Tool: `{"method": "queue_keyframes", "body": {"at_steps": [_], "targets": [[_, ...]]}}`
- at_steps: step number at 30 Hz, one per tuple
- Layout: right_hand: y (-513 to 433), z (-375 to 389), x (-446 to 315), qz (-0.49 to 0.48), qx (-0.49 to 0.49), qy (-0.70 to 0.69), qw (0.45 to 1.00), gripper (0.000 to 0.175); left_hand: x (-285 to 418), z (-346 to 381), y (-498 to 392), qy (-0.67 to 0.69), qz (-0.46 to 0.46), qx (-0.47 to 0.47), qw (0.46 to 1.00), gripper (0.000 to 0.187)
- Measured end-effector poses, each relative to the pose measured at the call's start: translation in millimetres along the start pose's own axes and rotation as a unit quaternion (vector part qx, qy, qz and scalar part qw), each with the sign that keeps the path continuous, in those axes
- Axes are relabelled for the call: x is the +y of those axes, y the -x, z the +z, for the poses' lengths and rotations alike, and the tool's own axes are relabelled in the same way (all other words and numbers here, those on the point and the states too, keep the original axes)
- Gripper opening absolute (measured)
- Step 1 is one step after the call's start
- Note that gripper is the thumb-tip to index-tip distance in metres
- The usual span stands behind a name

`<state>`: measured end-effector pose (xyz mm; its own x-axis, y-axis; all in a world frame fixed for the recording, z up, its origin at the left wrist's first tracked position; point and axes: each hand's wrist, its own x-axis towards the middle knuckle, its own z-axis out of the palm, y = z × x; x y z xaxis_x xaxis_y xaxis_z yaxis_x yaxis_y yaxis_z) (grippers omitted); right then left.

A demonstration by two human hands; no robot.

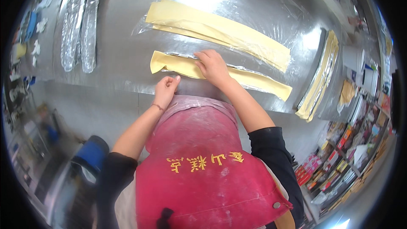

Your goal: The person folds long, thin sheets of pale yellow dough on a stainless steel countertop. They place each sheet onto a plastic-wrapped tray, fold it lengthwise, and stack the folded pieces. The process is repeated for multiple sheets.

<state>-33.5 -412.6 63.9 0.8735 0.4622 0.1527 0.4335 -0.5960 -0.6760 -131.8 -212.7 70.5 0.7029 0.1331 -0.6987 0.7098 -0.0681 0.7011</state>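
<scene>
A long strip of yellow dough (254, 78) lies in a narrow metal mould (178, 55) in front of me, its ends spreading past the mould. My right hand (213, 65) rests over the strip, fingertips at the mould's far rim and thumb apart on the dough. Just below the near rim, my left hand (167, 90) is curled, thumb and forefinger together; nothing shows between them. Beyond the mould, several flat dough sheets (216, 28) are stacked, partly under clear plastic film (254, 1).
Dough-lined moulds (319, 76) stand at the steel table's (122, 38) right end. Long shiny metal moulds (89, 38) lie at the left. White tubs (353, 58) and crowded shelves (343, 156) are to the right. A blue-and-black object (90, 152) stands on the lower left.
</scene>
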Motion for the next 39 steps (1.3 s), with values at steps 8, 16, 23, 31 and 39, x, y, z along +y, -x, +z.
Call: {"method": "queue_keyframes", "body": {"at_steps": [8, 16, 23, 31, 39], "targets": [[-17, 25, 3, 0.011, -0.112, -0.007, 0.994, 0.015, -21, 44, -35, 0.235, -0.071, 0.076, 0.966, 0.036], [-18, 36, 13, -0.034, -0.106, 0.013, 0.994, 0.01, -24, 51, -38, 0.19, -0.026, 0.127, 0.973, 0.034], [-21, 33, 11, -0.064, -0.122, 0.025, 0.99, 0.011, -23, 52, -40, 0.195, -0.005, 0.136, 0.971, 0.03], [-24, 37, 2, -0.021, -0.113, 0.061, 0.991, 0.018, -18, 43, -42, 0.229, -0.016, 0.094, 0.969, 0.032], [-26, 45, 9, -0.077, -0.097, 0.075, 0.989, 0.014, -14, 45, -49, 0.173, -0.025, 0.082, 0.981, 0.025]]}}
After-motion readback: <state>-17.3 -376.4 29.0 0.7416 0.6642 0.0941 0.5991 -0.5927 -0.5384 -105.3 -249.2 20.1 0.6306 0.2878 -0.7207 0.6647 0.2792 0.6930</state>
